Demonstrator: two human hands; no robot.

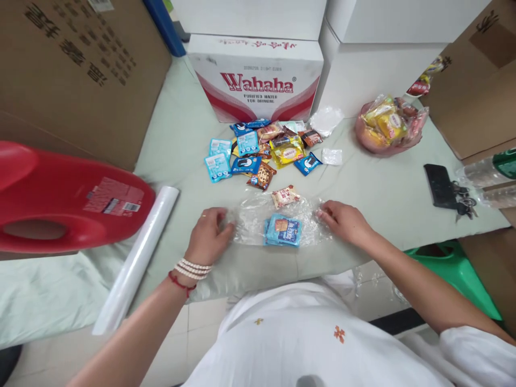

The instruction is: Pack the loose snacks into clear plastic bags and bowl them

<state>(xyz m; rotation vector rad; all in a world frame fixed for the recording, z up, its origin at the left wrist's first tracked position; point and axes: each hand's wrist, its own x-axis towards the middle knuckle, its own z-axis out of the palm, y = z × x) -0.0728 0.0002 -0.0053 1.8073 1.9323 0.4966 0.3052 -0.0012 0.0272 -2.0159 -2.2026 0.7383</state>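
Note:
A clear plastic bag [258,217] lies flat on the pale green cloth [181,140] in front of me. Inside it are blue snack packets [283,231] and a small beige packet [285,196] near its far edge. My left hand [209,235] pinches the bag's left edge with closed fingers. My right hand [342,221] grips the bag's right edge the same way. A loose pile of snack packets [262,153] lies just beyond the bag.
A red plastic jug [60,196] lies at the left beside a roll of clear bags [137,258]. A Wahaha carton [256,80] stands behind the pile. At the right are a pink bag of snacks [389,129], a black phone with keys [441,185] and a bottle [489,169].

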